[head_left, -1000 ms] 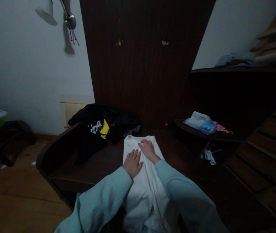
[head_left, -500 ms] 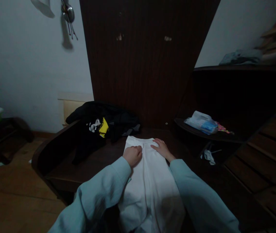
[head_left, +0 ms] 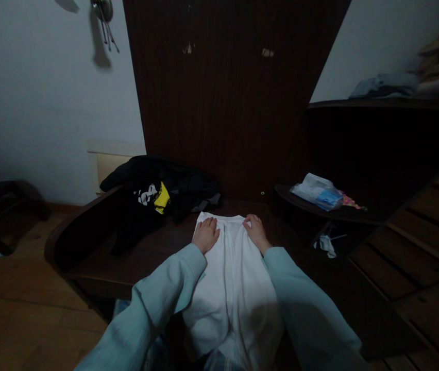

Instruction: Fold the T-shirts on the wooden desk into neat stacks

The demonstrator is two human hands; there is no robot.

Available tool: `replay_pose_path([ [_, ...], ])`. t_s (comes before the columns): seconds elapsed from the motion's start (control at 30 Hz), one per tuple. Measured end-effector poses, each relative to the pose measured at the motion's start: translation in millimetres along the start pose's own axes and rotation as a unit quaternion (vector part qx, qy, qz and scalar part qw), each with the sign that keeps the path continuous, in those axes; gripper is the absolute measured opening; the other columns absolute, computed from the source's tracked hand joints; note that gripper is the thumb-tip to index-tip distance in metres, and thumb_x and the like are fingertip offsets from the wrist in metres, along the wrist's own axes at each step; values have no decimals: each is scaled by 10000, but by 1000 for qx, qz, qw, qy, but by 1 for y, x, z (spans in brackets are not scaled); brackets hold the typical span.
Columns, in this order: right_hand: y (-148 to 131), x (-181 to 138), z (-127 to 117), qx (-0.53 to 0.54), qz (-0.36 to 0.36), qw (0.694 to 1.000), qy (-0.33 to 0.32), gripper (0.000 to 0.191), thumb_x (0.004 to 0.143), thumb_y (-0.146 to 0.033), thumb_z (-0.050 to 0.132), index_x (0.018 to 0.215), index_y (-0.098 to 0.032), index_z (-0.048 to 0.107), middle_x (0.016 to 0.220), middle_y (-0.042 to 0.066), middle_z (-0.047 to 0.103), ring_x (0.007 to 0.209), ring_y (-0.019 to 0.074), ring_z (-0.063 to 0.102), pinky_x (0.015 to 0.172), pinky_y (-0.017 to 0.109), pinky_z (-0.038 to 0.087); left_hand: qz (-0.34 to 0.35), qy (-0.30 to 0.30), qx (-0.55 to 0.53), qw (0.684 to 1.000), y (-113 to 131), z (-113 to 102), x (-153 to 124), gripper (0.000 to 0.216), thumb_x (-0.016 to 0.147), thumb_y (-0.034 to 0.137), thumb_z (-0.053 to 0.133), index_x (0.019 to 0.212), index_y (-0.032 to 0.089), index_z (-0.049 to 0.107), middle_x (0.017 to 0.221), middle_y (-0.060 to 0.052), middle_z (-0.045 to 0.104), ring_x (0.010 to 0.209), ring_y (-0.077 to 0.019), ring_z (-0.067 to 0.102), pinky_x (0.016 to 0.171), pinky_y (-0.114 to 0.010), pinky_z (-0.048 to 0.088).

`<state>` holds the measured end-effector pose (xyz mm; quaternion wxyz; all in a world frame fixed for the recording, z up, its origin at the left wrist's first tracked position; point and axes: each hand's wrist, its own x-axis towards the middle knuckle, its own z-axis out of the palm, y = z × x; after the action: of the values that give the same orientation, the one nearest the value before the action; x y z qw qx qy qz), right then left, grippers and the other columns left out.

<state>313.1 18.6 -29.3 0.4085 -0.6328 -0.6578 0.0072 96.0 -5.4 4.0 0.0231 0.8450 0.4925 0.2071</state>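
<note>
flat now, both hands [head_left: 230, 234] press the white garment's [head_left: 230, 288] far corners.

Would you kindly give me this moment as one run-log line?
left hand: on white garment, far left corner | right hand: far right corner | black clothes: beyond, left

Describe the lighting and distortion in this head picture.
Head view: dim; the white garment is brightest, with the left hand and right hand on its far end; the dark cabinet loses detail; the wide lens slants its edges; hanging utensils throw a shadow on the wall.
</note>
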Motion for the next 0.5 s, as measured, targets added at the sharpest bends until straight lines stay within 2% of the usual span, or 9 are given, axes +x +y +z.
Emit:
replay_pose_path([
  [0.1,-12,-3,-3,-16,-61,998,-16,167,725,-168,486,876,-171,557,1047,100,542,1023,230,444,887,390,345,75,19,-26,997,0,-3,-1,340,827,189,389,1155,138,463,1165,-100,513,1090,-188,442,939,-320,349],
  [0.23,-32,-7,-8,-3,-138,988,-68,220,764,-169,451,947,-186,572,1069,77,563,1037,207,453,922,384,318,152,2,-47,987,0,-5,-4,320,832,155,387,1121,197,519,1045,-52,545,977,-161,487,863,-273,399],
  [0.37,-41,-9,-10,14,-141,987,-80,234,744,-146,446,935,-178,577,998,78,588,980,202,488,888,370,348,139,-11,-40,989,1,-3,-5,287,860,216,387,1060,242,590,1017,-44,536,924,-161,503,823,-282,415],
  [0.5,-40,-9,-7,32,-125,988,-85,268,729,-132,445,967,-172,562,931,70,604,917,191,517,864,358,366,124,-23,-51,991,1,-2,-3,280,846,195,410,1021,235,626,983,-45,543,908,-159,510,823,-279,415],
])
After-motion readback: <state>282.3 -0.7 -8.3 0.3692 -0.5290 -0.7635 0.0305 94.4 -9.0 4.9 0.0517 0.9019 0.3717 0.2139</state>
